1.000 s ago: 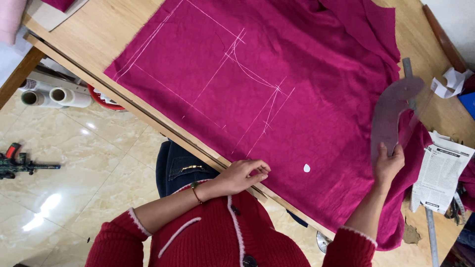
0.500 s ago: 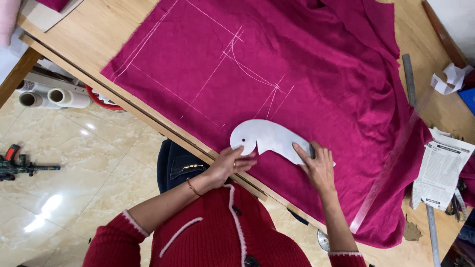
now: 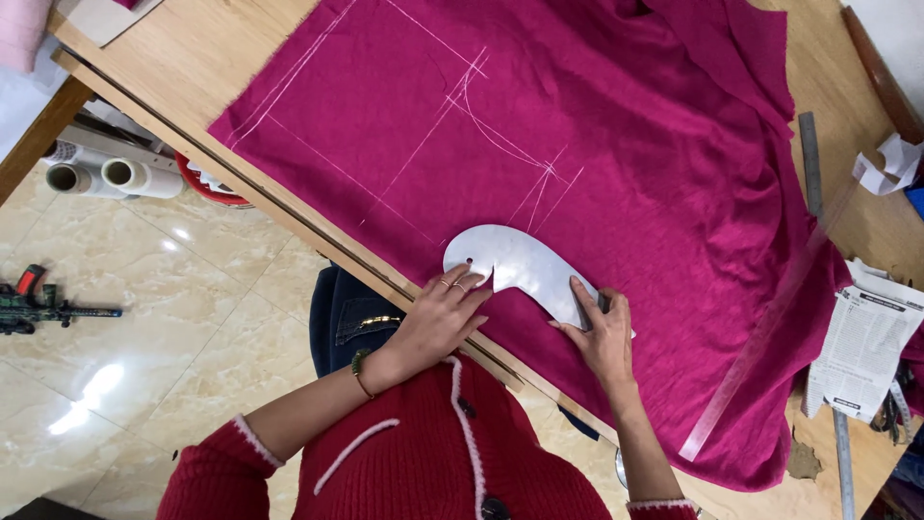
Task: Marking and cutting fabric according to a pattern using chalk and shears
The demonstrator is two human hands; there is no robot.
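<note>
on the bench edge: two hands flat on a curve template

nearest the camera, red sleeves reach forward over the bench (image 3: pixel 192 58). the left hand (image 3: pixel 445 313) lies open, fingers spread, its fingertips pressing the rounded near end of the curve template (image 3: pixel 525 268). the right hand (image 3: pixel 602 332) is also open and pressed flat, fingers on the template's other, tapering end. neither hand grips anything; both just bear down on it.

the template is a pale, translucent french-curve shape lying flat on the magenta cloth (image 3: pixel 626 144), close to the cloth's near edge and just below a cluster of chalk lines (image 3: pixel 500 144). the chalk lines run as long straight strokes with one curved stroke crossing them.

right of the hands, a clear ruler (image 3: pixel 760 337) lies slanted across the cloth's right border. past it, on bare wood, sits a folded printed paper (image 3: pixel 861 347).

farther off, the cloth bunches in folds toward the far right corner. left of the bench, on the tiled floor, lie rolls (image 3: pixel 111 173) of pale material and a dark tool (image 3: pixel 38 303).
</note>
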